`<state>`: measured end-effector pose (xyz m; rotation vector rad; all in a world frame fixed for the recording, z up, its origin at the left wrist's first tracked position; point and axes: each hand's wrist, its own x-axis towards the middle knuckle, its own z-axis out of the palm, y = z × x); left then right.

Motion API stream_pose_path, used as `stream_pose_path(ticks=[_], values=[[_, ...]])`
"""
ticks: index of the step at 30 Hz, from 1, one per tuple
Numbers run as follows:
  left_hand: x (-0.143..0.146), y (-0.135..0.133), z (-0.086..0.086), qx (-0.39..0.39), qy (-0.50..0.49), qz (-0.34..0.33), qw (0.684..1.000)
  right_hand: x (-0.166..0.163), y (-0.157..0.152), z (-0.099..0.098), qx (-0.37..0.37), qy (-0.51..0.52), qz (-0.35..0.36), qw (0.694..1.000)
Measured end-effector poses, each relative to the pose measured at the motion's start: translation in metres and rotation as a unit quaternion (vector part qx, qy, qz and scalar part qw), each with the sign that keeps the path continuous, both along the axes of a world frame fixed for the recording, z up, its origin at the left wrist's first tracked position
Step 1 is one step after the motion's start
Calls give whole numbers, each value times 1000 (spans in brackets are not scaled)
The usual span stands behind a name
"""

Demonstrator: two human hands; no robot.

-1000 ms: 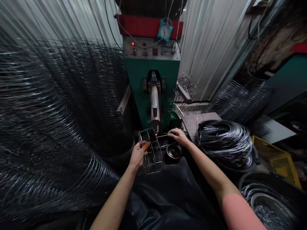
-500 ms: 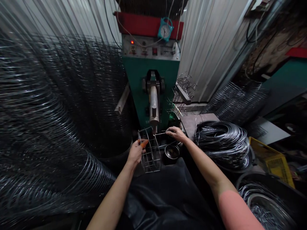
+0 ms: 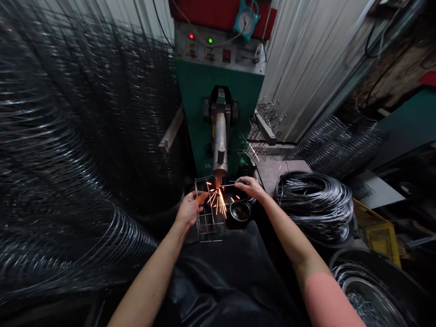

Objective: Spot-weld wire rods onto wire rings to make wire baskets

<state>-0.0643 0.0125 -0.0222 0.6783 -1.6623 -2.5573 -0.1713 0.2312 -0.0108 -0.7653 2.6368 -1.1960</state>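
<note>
**Sparks fly at the welder tip as two hands hold a wire basket under it**

The left hand (image 3: 189,210) grips the near side of a wire basket (image 3: 208,225), its fingers closed around the frame, with a small orange piece (image 3: 201,197) showing at the fingertips; what that piece is cannot be told. The basket stands upright just below the lower electrode tip (image 3: 220,170) of a green spot welder (image 3: 195,95). The right hand (image 3: 248,187) is narrowly pinched on a straight wire (image 3: 227,185), which runs left from the fingers to the top of the basket, under the tip. Orange sparks (image 3: 218,200) burst at that spot and fall through the basket.

Just right of the basket and near the right hand sits a steel bowl (image 3: 240,211). A black apron (image 3: 221,277) fills the near middle, below the hands. On the welder's far panel (image 3: 218,47), a red lamp (image 3: 191,36) and a green lamp (image 3: 210,40) are lit beneath a round gauge (image 3: 245,19).

A huge mass of wire coils (image 3: 85,136) hangs along the left. To the right lie a thick wire coil (image 3: 315,206), a yellow crate (image 3: 378,234), and, at near right, a steel basin (image 3: 368,295) holding wire pieces. Finished wire racks (image 3: 262,131) are stacked just right of the welder.
</note>
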Motion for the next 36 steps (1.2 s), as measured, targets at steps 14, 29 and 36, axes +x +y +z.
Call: stream_pose_path(ticks=[14, 29, 36], values=[[16, -13, -2, -4, 35, 3, 999, 13, 46, -38, -127, 91, -155, 975], [48, -59, -8, -138, -5, -80, 987, 3, 14, -103, -231, -177, -239, 926], [58, -51, -10, -166, -12, -68, 984, 21, -6, -45, -178, -182, -40, 966]])
